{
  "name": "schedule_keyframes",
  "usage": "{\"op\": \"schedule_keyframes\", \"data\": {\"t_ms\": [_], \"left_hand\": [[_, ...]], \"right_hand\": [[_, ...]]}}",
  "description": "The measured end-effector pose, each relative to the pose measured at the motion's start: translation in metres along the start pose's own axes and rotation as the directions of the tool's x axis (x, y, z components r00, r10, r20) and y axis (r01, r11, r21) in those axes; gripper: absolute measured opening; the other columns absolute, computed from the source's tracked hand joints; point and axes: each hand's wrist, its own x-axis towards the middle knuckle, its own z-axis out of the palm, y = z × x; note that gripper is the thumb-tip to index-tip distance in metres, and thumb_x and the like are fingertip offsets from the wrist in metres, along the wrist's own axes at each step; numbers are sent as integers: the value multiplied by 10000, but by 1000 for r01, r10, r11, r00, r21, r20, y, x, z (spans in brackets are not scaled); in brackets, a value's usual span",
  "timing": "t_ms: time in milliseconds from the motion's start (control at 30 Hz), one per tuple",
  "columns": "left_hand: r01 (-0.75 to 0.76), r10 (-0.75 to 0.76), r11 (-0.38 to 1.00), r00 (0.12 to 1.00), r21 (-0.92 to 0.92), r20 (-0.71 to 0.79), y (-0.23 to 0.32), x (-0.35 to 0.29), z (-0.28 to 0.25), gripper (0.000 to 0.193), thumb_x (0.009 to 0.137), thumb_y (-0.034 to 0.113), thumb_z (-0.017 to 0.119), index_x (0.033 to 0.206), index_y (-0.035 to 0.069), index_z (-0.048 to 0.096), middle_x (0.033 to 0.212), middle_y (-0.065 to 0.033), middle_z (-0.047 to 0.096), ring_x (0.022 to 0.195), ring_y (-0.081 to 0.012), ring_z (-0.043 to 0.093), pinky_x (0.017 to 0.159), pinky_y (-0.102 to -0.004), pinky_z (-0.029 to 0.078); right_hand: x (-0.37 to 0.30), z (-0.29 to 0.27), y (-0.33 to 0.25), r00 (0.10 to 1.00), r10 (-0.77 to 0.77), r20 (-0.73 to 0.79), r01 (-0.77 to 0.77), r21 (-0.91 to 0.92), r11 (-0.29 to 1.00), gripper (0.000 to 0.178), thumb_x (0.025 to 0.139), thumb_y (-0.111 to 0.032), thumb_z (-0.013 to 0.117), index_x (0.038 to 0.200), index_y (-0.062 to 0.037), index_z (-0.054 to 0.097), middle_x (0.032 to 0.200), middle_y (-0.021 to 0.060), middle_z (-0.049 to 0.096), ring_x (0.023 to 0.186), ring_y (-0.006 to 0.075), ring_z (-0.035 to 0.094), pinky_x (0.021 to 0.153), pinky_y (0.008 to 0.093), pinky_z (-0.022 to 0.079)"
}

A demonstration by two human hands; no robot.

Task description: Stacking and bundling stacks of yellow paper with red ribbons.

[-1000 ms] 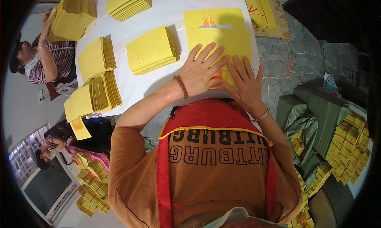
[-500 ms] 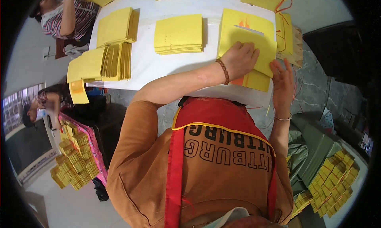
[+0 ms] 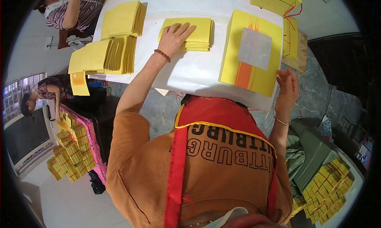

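My left hand [image 3: 173, 39], with a brown bead bracelet at the wrist, rests with fingers stretched over a stack of folded yellow paper [image 3: 200, 29] in the middle of the white table. Its thumb is partly hidden. My right hand [image 3: 287, 91], wearing a thin bangle, hovers off the table's right edge with loosely bent fingers and nothing visible in it. Beside it lies a large yellow paper pile [image 3: 230, 65]. On top of that pile are a silvery-grey square [image 3: 255, 48] and an orange strip [image 3: 243, 75].
More folded yellow stacks [image 3: 121, 19] and a fanned row [image 3: 119, 55] fill the table's left side. Yellow bundles tied with red string [image 3: 291, 39] stand at the right. Co-workers [image 3: 73, 13] are at the left. Tied yellow bundles [image 3: 327, 192] are heaped at the lower right.
My left hand has left the large pile and moved left onto the middle stack. The pile's grey square and orange strip now show fully. My right hand has shifted slightly down.
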Motion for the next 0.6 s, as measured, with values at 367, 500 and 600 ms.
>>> {"op": "schedule_keyframes", "data": {"t_ms": [367,500,600], "left_hand": [[115,-104,992,975,-48,195,31,-25,18,716,737,162,599,1379,94,290,1414,-180,270,1255,-372,292,1008,-530,243],[110,-114,993,971,28,208,32,-22,17,728,726,167,610,1377,99,292,1407,-173,285,1254,-361,300,1011,-515,250],[85,-83,996,979,-4,187,26,-19,13,736,721,176,618,1377,107,291,1404,-168,290,1254,-351,306,1012,-500,258]], "right_hand": [[-6,-1,11,992,-117,40,123,-208,970,253,929,-117,482,1143,1,550,1036,84,616,996,152,564,900,300,422],[-5,3,11,991,-129,40,135,-225,965,232,908,-103,516,1107,4,571,1026,73,619,998,139,553,895,281,406],[-4,5,3,962,-225,158,272,-437,857,206,880,-94,547,1064,-15,596,1022,72,623,1008,171,556,903,299,403]]}}
